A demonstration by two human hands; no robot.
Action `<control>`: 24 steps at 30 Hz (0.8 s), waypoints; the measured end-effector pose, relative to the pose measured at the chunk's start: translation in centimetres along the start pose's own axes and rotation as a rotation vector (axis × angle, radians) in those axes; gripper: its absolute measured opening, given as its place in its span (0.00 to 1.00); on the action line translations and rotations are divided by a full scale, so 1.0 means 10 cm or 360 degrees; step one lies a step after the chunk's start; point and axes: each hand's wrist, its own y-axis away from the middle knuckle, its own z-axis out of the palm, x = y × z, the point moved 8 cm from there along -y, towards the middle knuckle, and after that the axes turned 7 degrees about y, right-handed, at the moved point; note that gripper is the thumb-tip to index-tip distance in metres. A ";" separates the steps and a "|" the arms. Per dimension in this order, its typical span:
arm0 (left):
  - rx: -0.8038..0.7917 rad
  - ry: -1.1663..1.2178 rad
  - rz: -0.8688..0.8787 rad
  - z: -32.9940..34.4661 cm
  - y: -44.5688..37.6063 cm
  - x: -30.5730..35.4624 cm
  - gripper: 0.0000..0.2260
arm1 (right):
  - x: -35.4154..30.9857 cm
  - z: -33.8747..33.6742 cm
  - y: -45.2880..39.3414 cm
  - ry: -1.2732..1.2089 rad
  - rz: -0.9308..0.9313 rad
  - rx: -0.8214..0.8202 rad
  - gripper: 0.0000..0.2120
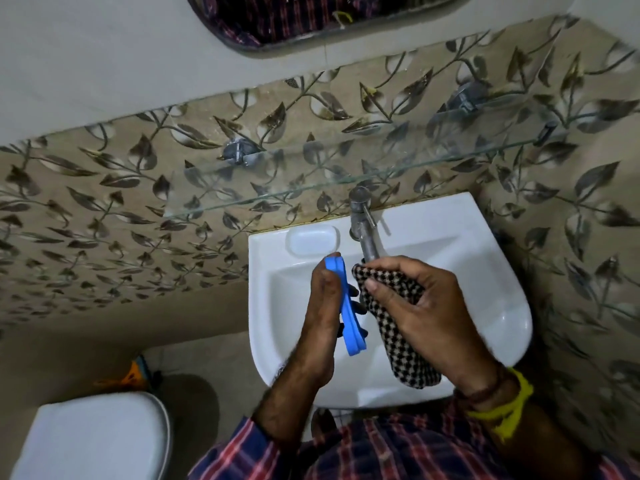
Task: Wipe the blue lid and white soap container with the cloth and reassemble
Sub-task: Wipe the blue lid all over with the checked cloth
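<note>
Two hands over the sink (pixel 485 271): one left hand (pixel 320 320), one right hand (pixel 415 306). One blue lid (pixel 349 317) and one checked cloth (pixel 398 337) above the sink. One white soap container (pixel 311 241) on the sink's back rim. One tap (pixel 363 223) beside it.

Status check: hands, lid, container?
Left hand grips blue lid edge-on over sink. Right hand holds checked cloth. White soap container on sink ledge, untouched.

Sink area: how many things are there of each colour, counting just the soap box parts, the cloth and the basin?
Blue: 1, the blue lid
White: 2, the white soap container and the sink
Black-and-white checked: 1, the cloth
Total: 4
</note>
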 end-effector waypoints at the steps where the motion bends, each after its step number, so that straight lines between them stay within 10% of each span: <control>1: -0.0018 -0.0051 0.0046 0.01 0.01 0.01 0.37 | -0.05 0.02 0.01 0.0018 -0.0041 0.0013 0.09; 5: 0.0030 -0.0129 0.0221 -0.03 0.03 0.05 0.43 | -0.20 -0.01 -0.02 0.0171 -0.0184 0.0100 0.11; 13: 0.0309 0.0031 0.0307 -0.15 0.03 0.08 0.19 | -0.61 0.25 -0.04 0.1036 -0.0625 -0.0076 0.15; 24: 0.0421 0.0241 0.0280 -0.22 0.07 0.08 0.16 | -0.76 0.42 0.01 0.1110 -0.0627 0.0012 0.16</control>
